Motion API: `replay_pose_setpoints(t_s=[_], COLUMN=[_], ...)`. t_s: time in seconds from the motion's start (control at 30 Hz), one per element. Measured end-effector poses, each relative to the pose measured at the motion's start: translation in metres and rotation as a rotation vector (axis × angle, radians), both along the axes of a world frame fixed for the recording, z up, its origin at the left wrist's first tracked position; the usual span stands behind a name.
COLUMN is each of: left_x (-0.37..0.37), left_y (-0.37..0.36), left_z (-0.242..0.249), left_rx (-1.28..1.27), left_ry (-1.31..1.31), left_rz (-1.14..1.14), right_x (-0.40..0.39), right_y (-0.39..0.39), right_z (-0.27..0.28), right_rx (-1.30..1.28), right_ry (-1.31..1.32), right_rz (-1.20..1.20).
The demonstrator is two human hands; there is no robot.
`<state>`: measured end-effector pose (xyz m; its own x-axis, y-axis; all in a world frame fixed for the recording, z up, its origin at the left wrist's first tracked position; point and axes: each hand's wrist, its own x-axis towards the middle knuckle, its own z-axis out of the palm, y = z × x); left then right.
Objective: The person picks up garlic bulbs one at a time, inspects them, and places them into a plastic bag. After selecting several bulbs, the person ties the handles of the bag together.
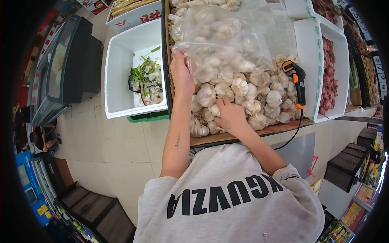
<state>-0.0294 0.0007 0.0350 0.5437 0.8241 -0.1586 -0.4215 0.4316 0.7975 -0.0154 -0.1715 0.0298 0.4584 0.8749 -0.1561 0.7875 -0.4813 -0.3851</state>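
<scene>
My left hand (183,77) is closed on the edge of a clear plastic bag (227,40), which spreads over the upper part of a heap of garlic bulbs (273,97). Lower in the heap, my right hand (231,117) has its thumb and fingers curled round a garlic bulb (214,109) that still lies among the others. Part of that bulb is hidden by the fingers. A black and orange handheld scanner (298,83) rests on the right side of the garlic, its cable hanging over the front edge.
A white foam box (113,77) with green vegetable scraps stands to the left. To the right, another white foam box (338,44) holds red onions or shallots (328,75). The garlic display's front edge (214,139) runs just before me. A dark cabinet (77,56) stands farther left.
</scene>
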Motion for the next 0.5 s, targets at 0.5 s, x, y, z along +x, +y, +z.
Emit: replay_pose_setpoints(t_s=[0.5], left_x=[0.003], left_y=[-0.005], left_z=[0.004], left_rx=[0.015], left_ry=[-0.037], left_rz=[0.015], right_x=[0.031], right_y=[-0.030], right_z=[0.026], right_rx=[0.403], right_ry=[1.037], right_rz=[-0.271])
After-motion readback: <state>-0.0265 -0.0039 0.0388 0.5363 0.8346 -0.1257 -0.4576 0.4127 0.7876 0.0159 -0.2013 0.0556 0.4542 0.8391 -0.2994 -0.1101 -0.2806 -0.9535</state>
